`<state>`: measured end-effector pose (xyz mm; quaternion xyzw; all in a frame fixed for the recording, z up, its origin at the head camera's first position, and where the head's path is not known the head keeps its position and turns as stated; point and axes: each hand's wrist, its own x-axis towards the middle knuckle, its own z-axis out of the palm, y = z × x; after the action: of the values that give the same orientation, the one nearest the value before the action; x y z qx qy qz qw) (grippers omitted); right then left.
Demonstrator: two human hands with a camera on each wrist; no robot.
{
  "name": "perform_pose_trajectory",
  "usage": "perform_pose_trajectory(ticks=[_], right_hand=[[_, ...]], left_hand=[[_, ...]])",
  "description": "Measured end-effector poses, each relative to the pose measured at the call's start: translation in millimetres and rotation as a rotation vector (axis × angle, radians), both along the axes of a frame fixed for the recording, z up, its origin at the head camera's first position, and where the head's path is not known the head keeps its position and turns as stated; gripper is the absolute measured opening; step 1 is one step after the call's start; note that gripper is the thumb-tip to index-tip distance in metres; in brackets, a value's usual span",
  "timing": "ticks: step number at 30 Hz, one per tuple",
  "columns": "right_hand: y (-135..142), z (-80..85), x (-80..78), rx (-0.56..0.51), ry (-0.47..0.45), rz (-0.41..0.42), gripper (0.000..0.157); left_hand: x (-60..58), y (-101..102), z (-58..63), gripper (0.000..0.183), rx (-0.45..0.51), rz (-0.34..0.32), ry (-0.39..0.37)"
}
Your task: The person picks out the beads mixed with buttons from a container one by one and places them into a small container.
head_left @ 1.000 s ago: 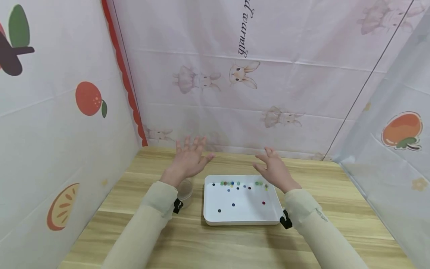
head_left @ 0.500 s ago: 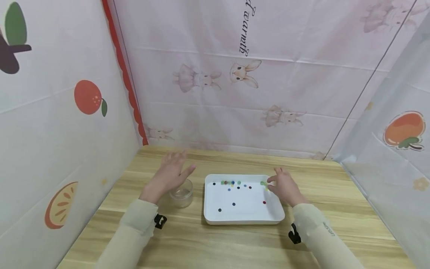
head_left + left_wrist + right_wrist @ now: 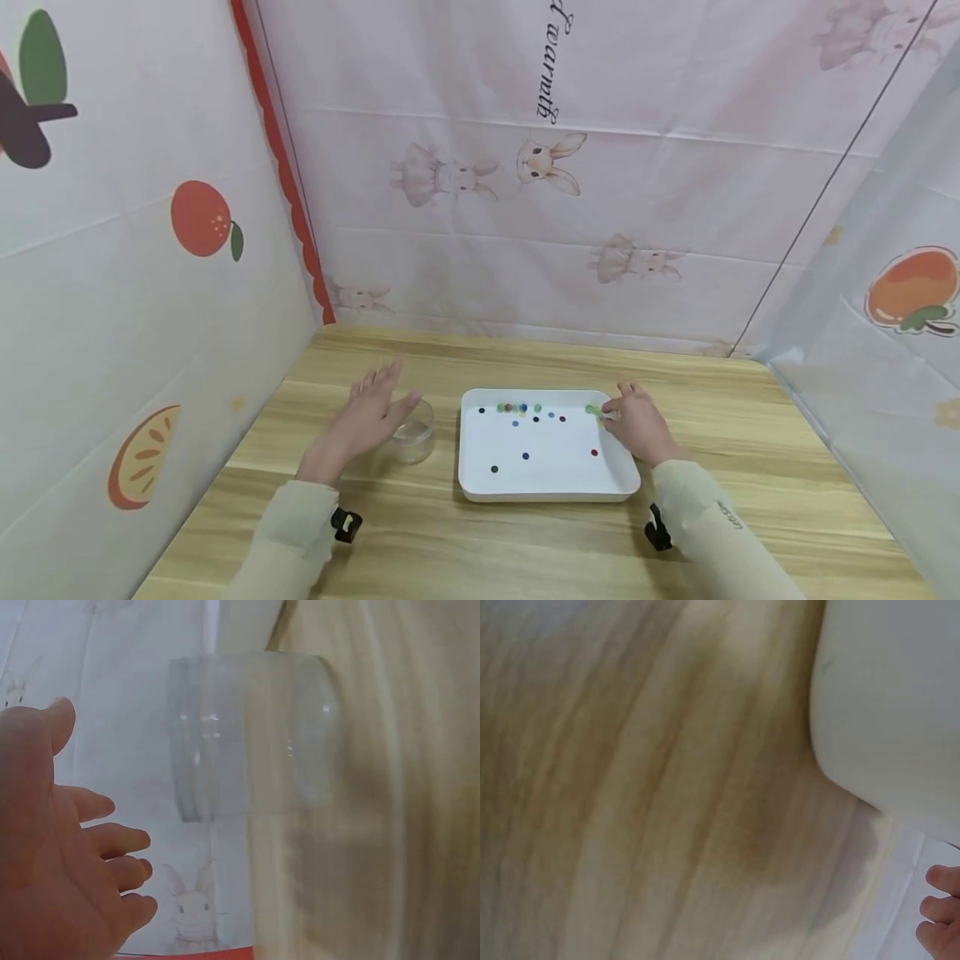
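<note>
A clear round plastic cup (image 3: pixel 414 448) stands on the table, left of a shallow white tray (image 3: pixel 551 483). My left hand (image 3: pixel 362 423) hovers beside the cup, fingers spread and holding nothing. In the left wrist view the cup (image 3: pixel 251 735) shows empty, apart from the fingertips. Small round beads lie scattered in the tray, among them a red bead (image 3: pixel 595 452), a dark blue bead (image 3: pixel 526 456) and a green bead (image 3: pixel 589 409). My right hand (image 3: pixel 639 425) reaches over the tray's far right corner, its fingertips right at the green and yellow beads there, thumb and fingers parted.
The wood-grain table (image 3: pixel 420 542) ends against a pink rabbit-print backdrop (image 3: pixel 510 275) at the back. A fruit-print sheet (image 3: pixel 247 350) borders it on the left, and a similar sheet (image 3: pixel 817 350) on the right. More beads line the tray's far side.
My left hand has moved left and nearer, down beside the cup. My right hand has come down from above the tray's far side to its far right corner.
</note>
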<state>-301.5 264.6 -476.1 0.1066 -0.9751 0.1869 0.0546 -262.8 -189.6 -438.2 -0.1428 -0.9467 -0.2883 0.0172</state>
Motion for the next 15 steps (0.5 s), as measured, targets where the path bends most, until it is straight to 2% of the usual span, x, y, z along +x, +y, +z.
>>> perform_pose_trajectory(ticks=[6,15], right_hand=[[-1,-2.6,-1.8,0.01,0.009,-0.004,0.017],[-5,-6.8,-4.8,-0.023,-0.033,-0.029,0.019]], left_hand=[[6.7,-5,-12.9,0.086,0.037,0.005,-0.015],[12.8,-8,-25.4,0.112,0.044,0.053,-0.117]])
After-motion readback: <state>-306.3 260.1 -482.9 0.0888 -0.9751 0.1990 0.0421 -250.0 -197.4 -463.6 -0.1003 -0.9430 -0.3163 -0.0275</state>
